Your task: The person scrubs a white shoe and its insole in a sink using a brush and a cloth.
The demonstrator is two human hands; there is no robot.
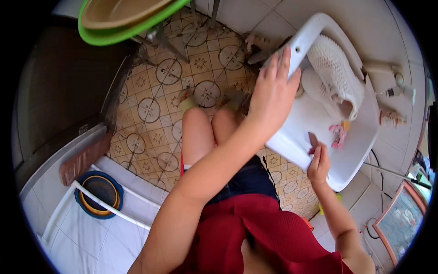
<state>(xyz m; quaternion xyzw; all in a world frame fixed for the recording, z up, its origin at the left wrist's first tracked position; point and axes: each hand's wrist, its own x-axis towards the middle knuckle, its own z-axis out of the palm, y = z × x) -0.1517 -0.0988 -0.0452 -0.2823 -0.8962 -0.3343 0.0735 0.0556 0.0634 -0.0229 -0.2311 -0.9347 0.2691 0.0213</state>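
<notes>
A white sink point(294, 148) stands at the right. My left hand point(276, 93) rests on its left rim, fingers stretched out and holding nothing. At the near side of the sink, my right hand point(319, 166) pinches a small flat brownish-pink piece point(313, 139); its exact kind is unclear. A white perforated item point(335, 68) that looks like a mesh shoe leans against the far wall of the sink. Another pale piece point(314, 86) lies partly behind my left fingers. Close to my right hand, a crumpled pink-and-white wrapper point(338, 135) lies in the sink.
A tap point(398, 86) is on the tiled wall beyond the sink. Green and tan basins point(132, 34) are stacked at the upper left. A white rack point(68, 196) holds blue and yellow basins point(101, 214). A pink-framed panel point(401, 219) leans at the right. Patterned tiles point(150, 109) cover the floor.
</notes>
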